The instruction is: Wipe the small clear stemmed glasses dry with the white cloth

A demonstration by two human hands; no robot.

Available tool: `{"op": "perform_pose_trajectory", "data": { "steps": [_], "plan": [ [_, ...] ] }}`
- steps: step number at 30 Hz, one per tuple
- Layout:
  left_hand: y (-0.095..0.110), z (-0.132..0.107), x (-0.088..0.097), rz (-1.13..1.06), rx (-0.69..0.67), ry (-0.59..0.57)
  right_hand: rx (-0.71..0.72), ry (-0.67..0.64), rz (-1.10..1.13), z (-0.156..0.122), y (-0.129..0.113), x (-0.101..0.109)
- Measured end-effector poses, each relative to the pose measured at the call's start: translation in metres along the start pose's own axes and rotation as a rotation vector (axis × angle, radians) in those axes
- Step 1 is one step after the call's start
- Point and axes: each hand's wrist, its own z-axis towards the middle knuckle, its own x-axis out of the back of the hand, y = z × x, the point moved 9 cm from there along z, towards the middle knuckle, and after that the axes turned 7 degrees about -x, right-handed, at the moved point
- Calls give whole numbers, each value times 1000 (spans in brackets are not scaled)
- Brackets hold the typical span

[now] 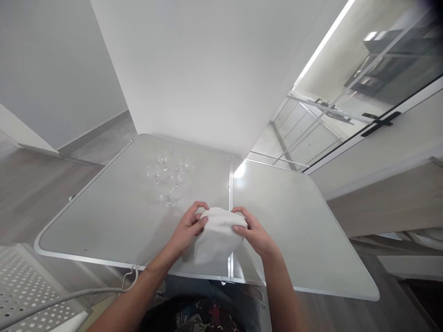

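Observation:
A white cloth hangs between my two hands above the near middle of the table, over the metal seam. My left hand pinches its upper left corner between thumb and fingers. At the upper right corner, my right hand grips the cloth the same way. The lower part of the cloth droops toward me. Beyond my left hand stand several clear stemmed glasses, grouped on the left half of the table and apart from both hands.
The pale folding table has a metal rim and a seam across it. A white wall rises behind it. At the right is a glazed door with a black handle. A grey cable loops at the near left edge.

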Motion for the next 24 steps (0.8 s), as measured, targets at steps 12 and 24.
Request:
{"op": "perform_pose_trajectory", "data": {
  "steps": [12,24],
  "plan": [
    [10,6,23,137,-64,182,87,303,96,-4,12,33],
    [28,26,17,428,-285,182,208,532,161,-7,30,52]
  ]
}}
